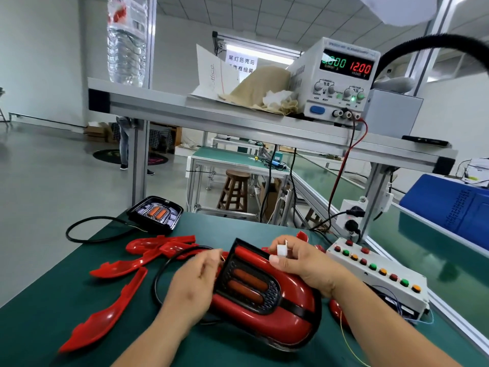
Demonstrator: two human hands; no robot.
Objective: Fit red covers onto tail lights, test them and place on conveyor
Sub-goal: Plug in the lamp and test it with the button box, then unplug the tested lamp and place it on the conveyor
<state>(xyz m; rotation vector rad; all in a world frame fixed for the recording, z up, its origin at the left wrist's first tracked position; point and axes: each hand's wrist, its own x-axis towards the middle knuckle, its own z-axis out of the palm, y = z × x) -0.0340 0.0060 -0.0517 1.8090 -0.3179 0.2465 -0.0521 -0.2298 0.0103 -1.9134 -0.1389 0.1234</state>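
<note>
The right hand (299, 263) pinches a white plug (282, 249) just above the tail light (264, 300), which lies red-covered on the surface (53, 300); the left hand (195, 282) grips its left edge. Testing looks next: hold the light steady and bring the plug squarely to the button box (378, 271) on its right.

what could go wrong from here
The right hand pinches the connector while the light sits tilted under it; the light may slip.
Its cable loops beside the loose covers and could drag them.
The second light sits at the table's far corner; a tug on its lead may drop it.
</note>
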